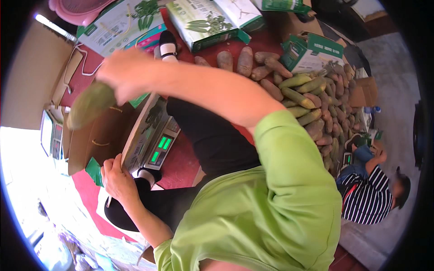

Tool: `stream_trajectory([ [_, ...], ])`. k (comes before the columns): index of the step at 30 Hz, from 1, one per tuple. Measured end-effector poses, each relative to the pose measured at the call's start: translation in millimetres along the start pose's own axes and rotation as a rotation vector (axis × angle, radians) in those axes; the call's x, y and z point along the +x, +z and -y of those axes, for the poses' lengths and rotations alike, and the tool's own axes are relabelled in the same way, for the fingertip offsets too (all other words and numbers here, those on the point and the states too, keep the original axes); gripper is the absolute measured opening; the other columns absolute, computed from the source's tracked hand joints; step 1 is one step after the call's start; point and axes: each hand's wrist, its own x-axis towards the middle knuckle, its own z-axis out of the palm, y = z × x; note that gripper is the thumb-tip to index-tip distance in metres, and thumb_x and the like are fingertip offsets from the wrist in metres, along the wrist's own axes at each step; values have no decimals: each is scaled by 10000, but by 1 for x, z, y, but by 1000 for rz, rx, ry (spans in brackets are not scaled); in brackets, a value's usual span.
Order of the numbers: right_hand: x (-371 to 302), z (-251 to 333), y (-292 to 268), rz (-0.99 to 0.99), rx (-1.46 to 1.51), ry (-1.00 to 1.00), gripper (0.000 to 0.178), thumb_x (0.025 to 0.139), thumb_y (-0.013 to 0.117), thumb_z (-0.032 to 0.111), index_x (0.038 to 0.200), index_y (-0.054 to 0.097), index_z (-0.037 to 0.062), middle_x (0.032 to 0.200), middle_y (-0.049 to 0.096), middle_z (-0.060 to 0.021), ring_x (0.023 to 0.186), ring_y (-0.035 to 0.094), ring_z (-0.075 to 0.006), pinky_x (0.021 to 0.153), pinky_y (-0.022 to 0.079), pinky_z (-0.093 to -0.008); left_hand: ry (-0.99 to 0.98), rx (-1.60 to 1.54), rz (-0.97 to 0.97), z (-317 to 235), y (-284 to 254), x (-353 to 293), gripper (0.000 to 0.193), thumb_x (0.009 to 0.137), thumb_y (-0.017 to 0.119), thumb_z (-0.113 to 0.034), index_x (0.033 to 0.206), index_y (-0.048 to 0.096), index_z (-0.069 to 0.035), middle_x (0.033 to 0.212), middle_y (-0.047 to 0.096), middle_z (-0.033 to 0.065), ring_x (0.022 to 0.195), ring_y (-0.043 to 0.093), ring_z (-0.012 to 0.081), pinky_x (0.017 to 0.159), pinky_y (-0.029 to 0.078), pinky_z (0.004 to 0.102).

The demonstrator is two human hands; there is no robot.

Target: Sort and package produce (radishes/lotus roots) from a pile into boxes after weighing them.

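Clearly, one vegetable leans beside the open box, nearer the right hand

Leftmost is what looks like a second scale [55, 135], one of its kind on that side, just beyond the box. Next comes the single long green vegetable [90, 106], blurred, lying up and to the left of the left hand. Its long axis slopes from upper right to lower left, and its lower end appears over the far left edge of the open box [81, 147]; its height above that edge I cannot tell. The right hand [124, 72], reaching across the body, is the nearer of the two hands and is closed round the upper end; its finger positions are blurred. One open box shows two cord handles inside. The left hand [120, 180], fingers half bent, is at the box's near edge, beside one green flap; it holds no vegetable. Rightward, against the box, is one scale [162, 143] with two lit green readouts in view. Along the top are at least four printed cartons [203, 27]. Further right spreads a heap of vegetables [298, 97], brown and at least five green, too many to count. Far right is one co-worker [368, 198] beside a small lit scale [347, 159].
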Motion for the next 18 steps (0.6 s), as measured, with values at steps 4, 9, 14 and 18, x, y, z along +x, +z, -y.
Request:
stream_trajectory([
  [4, 30, 38, 59, 88, -102, -112, 304, 658, 699, 250, 921, 702, 97, 945, 668, -80, 952, 597, -235, 710, 457, -420, 29, 21, -1, -3, 2, 0, 237, 785, 612, -59, 1002, 684, -121, 888, 576, 49, 857, 557, 258, 720, 466, 388],
  [9, 51, 58, 137, 416, -367, -39, 267, 758, 658, 253, 1005, 702, 161, 1040, 669, -26, 1013, 576, -253, 802, 419, -533, 23, 5, 23, -6, 0, 0, 222, 792, 621, -78, 1000, 679, -133, 892, 574, 48, 855, 555, 261, 715, 465, 392],
  [14, 33, 52, 108, 333, -93, -71, 303, 727, 675, 222, 1022, 685, 154, 1036, 671, -45, 998, 611, -255, 825, 416, -535, 27, 27, 10, -2, 1, -1, 208, 797, 619, -81, 989, 675, -134, 887, 570, 41, 856, 555, 253, 708, 468, 392],
  [18, -12, 7, 68, -316, 373, -1, 228, 715, 673, 215, 929, 685, 138, 927, 670, -73, 927, 623, -266, 797, 460, -451, 55, 34, 15, -6, 0, 0, 212, 801, 617, -91, 1000, 671, -140, 916, 584, 37, 874, 561, 249, 704, 468, 392],
])
